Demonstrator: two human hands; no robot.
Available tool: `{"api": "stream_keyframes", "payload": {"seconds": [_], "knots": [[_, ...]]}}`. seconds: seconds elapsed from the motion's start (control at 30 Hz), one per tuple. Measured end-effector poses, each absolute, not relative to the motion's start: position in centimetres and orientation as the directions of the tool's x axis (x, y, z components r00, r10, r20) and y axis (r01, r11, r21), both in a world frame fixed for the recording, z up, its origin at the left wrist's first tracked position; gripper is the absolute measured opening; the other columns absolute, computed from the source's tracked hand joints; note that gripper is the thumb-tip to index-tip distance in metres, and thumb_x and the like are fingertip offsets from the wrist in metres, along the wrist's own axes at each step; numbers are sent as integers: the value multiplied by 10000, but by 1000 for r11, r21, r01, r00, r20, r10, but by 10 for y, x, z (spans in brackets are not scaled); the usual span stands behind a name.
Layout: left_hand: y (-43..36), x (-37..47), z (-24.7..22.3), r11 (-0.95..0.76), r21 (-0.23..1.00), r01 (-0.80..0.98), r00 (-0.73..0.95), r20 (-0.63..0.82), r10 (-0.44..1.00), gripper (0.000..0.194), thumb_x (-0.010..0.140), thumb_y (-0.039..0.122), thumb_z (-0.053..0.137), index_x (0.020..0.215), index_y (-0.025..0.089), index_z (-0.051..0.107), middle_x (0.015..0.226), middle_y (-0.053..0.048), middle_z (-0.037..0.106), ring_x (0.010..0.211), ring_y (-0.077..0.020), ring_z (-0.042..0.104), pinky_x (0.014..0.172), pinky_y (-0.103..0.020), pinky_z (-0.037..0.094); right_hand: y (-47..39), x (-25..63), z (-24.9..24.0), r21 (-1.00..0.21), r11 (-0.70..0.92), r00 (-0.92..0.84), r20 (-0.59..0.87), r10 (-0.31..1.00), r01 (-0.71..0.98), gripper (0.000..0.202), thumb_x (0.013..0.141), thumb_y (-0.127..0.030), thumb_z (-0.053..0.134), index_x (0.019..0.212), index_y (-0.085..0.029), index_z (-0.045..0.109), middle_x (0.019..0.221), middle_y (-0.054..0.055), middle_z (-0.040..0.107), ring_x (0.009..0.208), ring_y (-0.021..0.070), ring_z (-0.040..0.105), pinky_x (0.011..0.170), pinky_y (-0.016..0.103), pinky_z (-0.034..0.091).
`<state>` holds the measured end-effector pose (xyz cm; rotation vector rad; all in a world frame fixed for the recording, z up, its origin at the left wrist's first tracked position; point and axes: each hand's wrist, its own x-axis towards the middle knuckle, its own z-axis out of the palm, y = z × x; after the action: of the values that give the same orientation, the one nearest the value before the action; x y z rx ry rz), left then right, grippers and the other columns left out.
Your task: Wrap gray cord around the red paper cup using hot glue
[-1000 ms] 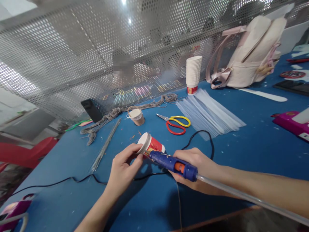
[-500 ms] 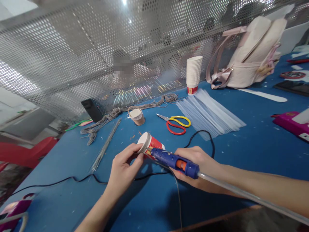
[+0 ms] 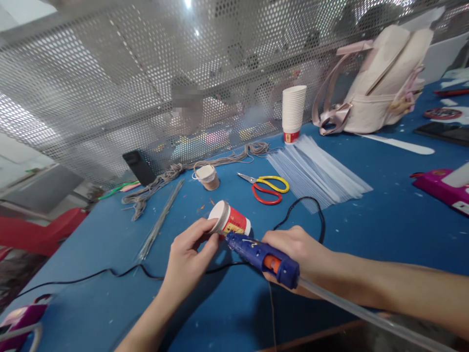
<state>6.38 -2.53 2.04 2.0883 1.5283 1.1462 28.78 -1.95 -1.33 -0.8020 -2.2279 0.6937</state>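
Observation:
Near the middle, my left hand (image 3: 192, 252) pinches a red and white paper cup (image 3: 236, 221) by its rim end; the cup lies tilted on its side, with grey cord round that end. My right hand (image 3: 298, 249) grips a blue glue gun (image 3: 262, 254) with a clear glue stick out of its back. The nozzle points at the cord near my left fingertips; whether it touches is hard to tell. A thin cord (image 3: 272, 308) hangs down below my right hand.
Behind the cup are scissors (image 3: 264, 186), a small wrapped cup (image 3: 208, 177), grey cord (image 3: 176, 170) and clear strips (image 3: 318, 171). Stacked cups (image 3: 293, 112), a backpack (image 3: 377, 93) and a phone (image 3: 139, 167) stand by the mesh screen (image 3: 146, 88). Wires (image 3: 161, 220) lie left.
The glue gun's nozzle has moved slightly down along the cup's corded end, and its back end has dropped a little. More of the cup's red side shows. My left hand has hardly moved.

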Motion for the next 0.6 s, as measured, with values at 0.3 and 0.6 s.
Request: {"api": "stream_keyframes", "payload": {"seconds": [0.3,0.6], "knots": [[-25,59,20,-357,693,627,91,390,916,179,780,212,544,842,166,705,780,-28,689,690,-149,625,632,-228,499,-12,291,-3,-763,567,-517,364,774,311,157,764,-245,588,671,-179,480,577,-36,493,489,76,393,491,199,321],[-24,54,22,-368,681,633,111,390,914,168,758,211,542,789,175,703,718,-19,677,649,-145,604,603,-224,488,-3,295,7,-838,454,-456,291,841,302,239,793,-271,548,604,-190,427,521,-64,397,460,72,321,452,204,302]]}}
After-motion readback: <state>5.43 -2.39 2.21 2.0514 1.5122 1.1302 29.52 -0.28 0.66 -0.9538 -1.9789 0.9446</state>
